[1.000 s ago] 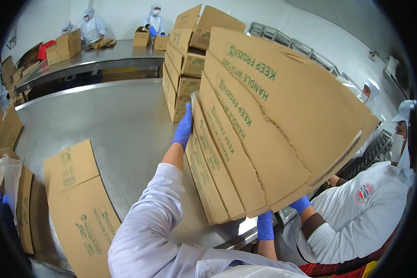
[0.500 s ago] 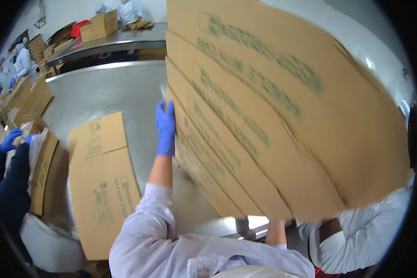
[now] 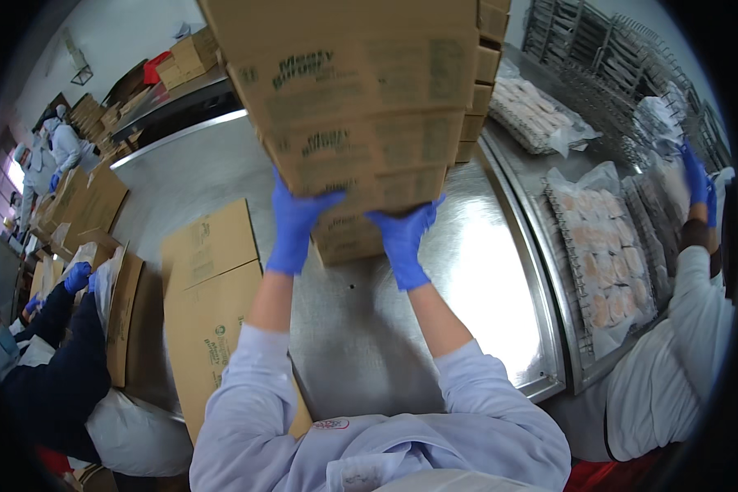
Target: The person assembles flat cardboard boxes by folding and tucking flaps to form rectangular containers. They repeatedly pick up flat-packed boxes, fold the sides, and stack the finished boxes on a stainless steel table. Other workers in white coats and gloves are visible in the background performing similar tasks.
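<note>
Both my hands, in blue gloves, grip a fanned bundle of flat cardboard cartons [image 3: 369,86] with dark green print. The bundle is raised over the steel table, its overlapping edges stepping down toward me. My left hand [image 3: 297,220] is closed on its lower left edge, thumb across the front. At the lower right edge my right hand [image 3: 408,239] is closed too, its fingertips partly hidden by the cardboard. Left of my left forearm another flat carton [image 3: 209,271] lies on the table.
The steel table [image 3: 361,344] has a raised rim on the right. Beyond it lie racks of bagged pale patties [image 3: 607,254], where a co-worker's gloved hand [image 3: 695,176] reaches. Left, another co-worker's sleeve [image 3: 66,369] is beside open cartons [image 3: 90,201]. Brown cardboard edges [image 3: 477,98] are stacked behind the bundle.
The bundle has swung from the right to the middle and farther from me, now facing me more squarely. My right hand, hidden before, shows at its lower edge. The racks on the right are uncovered.
</note>
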Demonstrator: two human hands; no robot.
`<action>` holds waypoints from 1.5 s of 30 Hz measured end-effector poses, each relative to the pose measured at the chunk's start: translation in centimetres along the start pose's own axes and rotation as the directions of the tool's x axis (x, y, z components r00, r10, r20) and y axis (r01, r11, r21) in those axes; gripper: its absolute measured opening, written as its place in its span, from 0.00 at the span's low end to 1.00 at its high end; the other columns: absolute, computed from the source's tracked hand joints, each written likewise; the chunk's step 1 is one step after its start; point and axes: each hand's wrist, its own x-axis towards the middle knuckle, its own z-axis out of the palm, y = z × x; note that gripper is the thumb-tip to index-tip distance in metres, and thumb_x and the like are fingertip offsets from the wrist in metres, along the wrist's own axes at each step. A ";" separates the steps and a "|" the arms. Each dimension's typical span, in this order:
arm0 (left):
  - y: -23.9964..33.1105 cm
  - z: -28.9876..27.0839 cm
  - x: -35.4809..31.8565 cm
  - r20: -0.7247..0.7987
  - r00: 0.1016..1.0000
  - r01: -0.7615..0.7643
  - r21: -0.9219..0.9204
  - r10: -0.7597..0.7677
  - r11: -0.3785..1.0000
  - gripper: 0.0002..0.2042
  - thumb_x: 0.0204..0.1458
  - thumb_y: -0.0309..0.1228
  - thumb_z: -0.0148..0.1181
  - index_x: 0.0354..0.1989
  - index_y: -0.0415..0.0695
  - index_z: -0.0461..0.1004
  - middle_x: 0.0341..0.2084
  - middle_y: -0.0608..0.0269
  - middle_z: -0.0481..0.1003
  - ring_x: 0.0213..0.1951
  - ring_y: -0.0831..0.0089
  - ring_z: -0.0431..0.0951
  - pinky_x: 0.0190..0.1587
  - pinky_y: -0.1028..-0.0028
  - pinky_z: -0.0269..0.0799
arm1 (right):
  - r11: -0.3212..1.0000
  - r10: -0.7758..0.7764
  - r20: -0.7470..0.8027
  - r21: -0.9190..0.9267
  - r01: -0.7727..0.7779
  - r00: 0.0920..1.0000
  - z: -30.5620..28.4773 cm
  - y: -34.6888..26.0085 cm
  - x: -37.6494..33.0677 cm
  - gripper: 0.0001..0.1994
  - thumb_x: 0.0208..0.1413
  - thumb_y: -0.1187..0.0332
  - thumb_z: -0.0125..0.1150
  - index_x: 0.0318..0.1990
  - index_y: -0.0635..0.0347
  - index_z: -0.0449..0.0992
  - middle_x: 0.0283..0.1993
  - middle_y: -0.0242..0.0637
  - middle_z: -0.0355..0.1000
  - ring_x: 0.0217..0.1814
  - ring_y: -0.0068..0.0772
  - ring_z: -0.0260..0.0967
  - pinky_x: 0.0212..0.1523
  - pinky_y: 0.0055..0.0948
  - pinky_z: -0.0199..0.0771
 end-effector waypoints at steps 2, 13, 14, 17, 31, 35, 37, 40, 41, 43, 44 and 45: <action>-2.5 -1.2 4.5 -0.028 0.999 -0.028 0.149 0.033 0.988 0.45 0.27 0.27 0.73 0.57 0.39 0.52 0.42 0.52 0.71 0.43 0.65 0.73 0.46 0.70 0.71 | 0.997 0.059 0.023 -0.051 -0.058 0.998 3.4 0.3 2.1 0.61 0.23 0.59 0.76 0.62 0.67 0.35 0.62 0.57 0.43 0.64 0.52 0.43 0.63 0.42 0.43; 4.1 -32.2 -12.3 -0.342 0.900 0.382 0.918 -0.270 0.110 0.39 0.41 0.49 0.62 0.57 0.37 0.56 0.51 0.40 0.64 0.53 0.53 0.65 0.49 0.60 0.65 | 0.999 0.012 0.725 0.017 -0.035 0.689 12.7 -0.9 -3.9 0.47 0.46 0.53 0.57 0.63 0.67 0.32 0.67 0.55 0.23 0.69 0.61 0.22 0.62 0.59 0.35; 5.0 -32.9 -17.0 -0.488 0.764 0.538 0.843 -0.423 -0.002 0.41 0.41 0.50 0.62 0.58 0.34 0.53 0.53 0.38 0.60 0.55 0.51 0.62 0.52 0.61 0.61 | 0.993 0.038 0.799 -0.096 0.065 0.600 12.3 -1.1 -8.1 0.47 0.47 0.54 0.57 0.64 0.65 0.32 0.68 0.54 0.22 0.69 0.61 0.20 0.61 0.61 0.32; 8.7 -35.3 -31.7 -0.643 0.355 0.834 0.546 -0.678 -0.082 0.46 0.41 0.50 0.61 0.59 0.29 0.47 0.57 0.34 0.53 0.59 0.49 0.55 0.59 0.63 0.53 | 0.909 -0.217 0.765 -0.068 0.412 0.606 12.6 -2.8 -10.3 0.48 0.45 0.54 0.59 0.65 0.60 0.31 0.68 0.53 0.19 0.69 0.60 0.15 0.59 0.67 0.26; 4.4 -34.4 -34.5 -0.686 0.636 0.771 0.560 -0.354 0.303 0.30 0.37 0.29 0.66 0.51 0.34 0.62 0.35 0.55 0.72 0.37 0.69 0.73 0.41 0.74 0.68 | 0.223 -0.129 0.404 -0.878 0.423 0.906 19.5 3.7 10.7 0.57 0.27 0.58 0.74 0.64 0.26 0.37 0.68 0.43 0.21 0.64 0.76 0.19 0.50 0.78 0.46; 7.1 -31.3 -34.0 -0.756 0.448 0.860 0.218 -0.477 0.462 0.22 0.37 0.23 0.61 0.44 0.35 0.64 0.34 0.55 0.72 0.36 0.72 0.72 0.40 0.73 0.69 | 0.211 -0.106 0.417 -0.878 0.431 0.903 20.0 4.0 13.0 0.54 0.30 0.60 0.74 0.63 0.26 0.38 0.68 0.43 0.21 0.64 0.76 0.21 0.51 0.75 0.50; 6.3 -31.8 -34.1 -0.728 0.491 0.837 0.241 -0.479 0.491 0.21 0.38 0.23 0.60 0.43 0.34 0.64 0.34 0.56 0.72 0.36 0.73 0.72 0.40 0.73 0.69 | 0.256 -0.132 0.415 -0.863 0.436 0.900 20.5 4.3 14.4 0.55 0.30 0.60 0.73 0.64 0.27 0.38 0.68 0.42 0.21 0.65 0.74 0.22 0.52 0.72 0.52; 6.1 -29.9 -32.7 -0.719 0.514 0.776 0.156 -0.469 0.611 0.21 0.38 0.24 0.60 0.43 0.34 0.63 0.34 0.57 0.71 0.36 0.73 0.71 0.41 0.73 0.68 | 0.307 -0.091 0.466 -0.828 0.470 0.880 20.8 3.5 13.8 0.54 0.34 0.63 0.72 0.64 0.29 0.35 0.68 0.42 0.18 0.66 0.71 0.23 0.55 0.66 0.54; 6.0 -30.3 -32.6 -0.691 0.509 0.815 0.196 -0.512 0.545 0.21 0.38 0.24 0.60 0.43 0.34 0.63 0.35 0.58 0.71 0.37 0.73 0.71 0.42 0.73 0.68 | 0.328 -0.091 0.474 -0.816 0.476 0.876 20.6 2.5 13.6 0.54 0.35 0.64 0.71 0.64 0.29 0.34 0.68 0.41 0.17 0.66 0.71 0.23 0.55 0.66 0.53; 5.8 -32.3 -33.1 -0.642 0.485 0.869 0.279 -0.594 0.408 0.21 0.39 0.24 0.61 0.43 0.35 0.63 0.36 0.58 0.71 0.38 0.73 0.70 0.43 0.73 0.67 | 0.466 -0.028 0.524 -0.746 0.475 0.851 20.1 0.5 12.5 0.53 0.37 0.63 0.70 0.65 0.33 0.32 0.69 0.42 0.19 0.67 0.68 0.24 0.57 0.64 0.49; 6.2 -33.0 -32.3 -0.552 0.488 0.862 0.187 -0.676 0.470 0.21 0.39 0.25 0.61 0.43 0.35 0.63 0.37 0.59 0.70 0.39 0.73 0.70 0.43 0.73 0.67 | 0.567 0.032 0.564 -0.690 0.449 0.825 19.5 -0.1 11.8 0.53 0.38 0.61 0.69 0.65 0.38 0.31 0.69 0.42 0.21 0.68 0.65 0.24 0.59 0.62 0.45; 6.7 -33.4 -31.3 -0.446 0.500 0.850 0.090 -0.742 0.518 0.21 0.40 0.25 0.62 0.43 0.36 0.63 0.37 0.59 0.70 0.39 0.73 0.70 0.43 0.73 0.67 | 0.660 0.088 0.605 -0.631 0.409 0.792 18.9 -0.2 10.9 0.52 0.40 0.60 0.68 0.65 0.42 0.31 0.69 0.43 0.23 0.68 0.63 0.24 0.61 0.60 0.40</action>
